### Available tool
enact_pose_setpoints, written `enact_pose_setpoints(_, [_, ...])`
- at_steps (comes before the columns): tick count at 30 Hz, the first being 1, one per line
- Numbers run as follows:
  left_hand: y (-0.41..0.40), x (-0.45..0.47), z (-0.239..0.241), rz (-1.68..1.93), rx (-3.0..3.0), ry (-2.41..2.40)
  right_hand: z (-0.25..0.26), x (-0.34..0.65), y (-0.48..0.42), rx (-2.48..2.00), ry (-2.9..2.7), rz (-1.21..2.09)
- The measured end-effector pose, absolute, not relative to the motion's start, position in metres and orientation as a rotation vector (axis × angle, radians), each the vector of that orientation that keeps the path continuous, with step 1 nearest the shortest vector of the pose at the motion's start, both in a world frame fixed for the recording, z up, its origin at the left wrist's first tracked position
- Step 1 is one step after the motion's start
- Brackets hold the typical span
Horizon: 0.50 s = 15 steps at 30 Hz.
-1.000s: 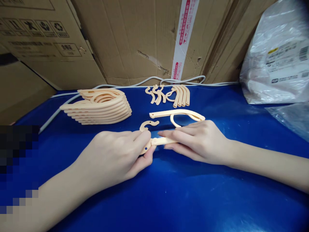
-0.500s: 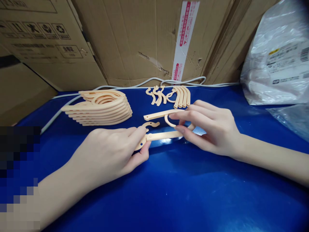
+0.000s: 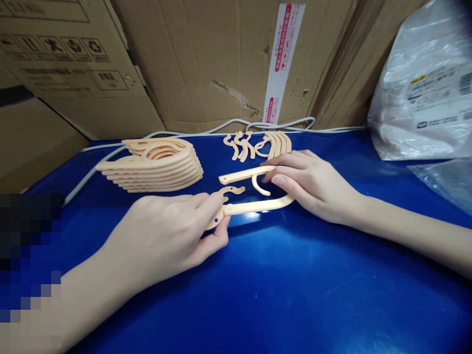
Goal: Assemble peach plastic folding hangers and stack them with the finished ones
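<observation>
My left hand (image 3: 165,236) is closed, pinching a partly assembled cream plastic folding clothes hanger (image 3: 254,206) at its holed joint. One arm of it extends right, bending upward at the far end near my right hand. A curved hook piece (image 3: 232,190) shows just beyond my left fingertips; whether it joins the held part is hidden. My right hand (image 3: 309,184) has its fingers and thumb around the bent end of a loose hanger arm (image 3: 245,173), low over the table. That arm has a hole at its left end and a curved prong underneath.
Stacked finished hangers (image 3: 155,167) lie at the back left. Several loose hooks (image 3: 241,146) and hanger arms (image 3: 280,143) are at the back middle. A white cable (image 3: 206,132) runs before cardboard boxes (image 3: 214,59). A plastic bag (image 3: 416,98) sits right on the blue table (image 3: 258,295).
My right thumb and fingers have left the bent end of the held hanger's arm and shifted up and back onto the loose hanger arm. My left hand stays nearly still.
</observation>
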<state>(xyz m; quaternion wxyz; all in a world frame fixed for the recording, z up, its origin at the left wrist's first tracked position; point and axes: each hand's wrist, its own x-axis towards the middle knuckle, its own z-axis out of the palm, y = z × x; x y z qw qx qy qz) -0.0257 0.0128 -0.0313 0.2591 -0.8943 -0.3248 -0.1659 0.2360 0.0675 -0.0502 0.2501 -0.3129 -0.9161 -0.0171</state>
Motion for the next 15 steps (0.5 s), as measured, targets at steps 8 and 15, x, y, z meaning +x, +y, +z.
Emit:
enact_pose_setpoints(8, [0.013, -0.0287, -0.0343, -0.317, -2.76, -0.836, -0.0557, 0.2376, 0.0715, -0.886, -2.578, -0.104])
enact_pose_setpoints(15, [0.0145, -0.0256, -0.0353, -0.291, -2.89, -0.866, -0.0593, 0.2383, 0.0732, -0.89, -2.601, -0.185])
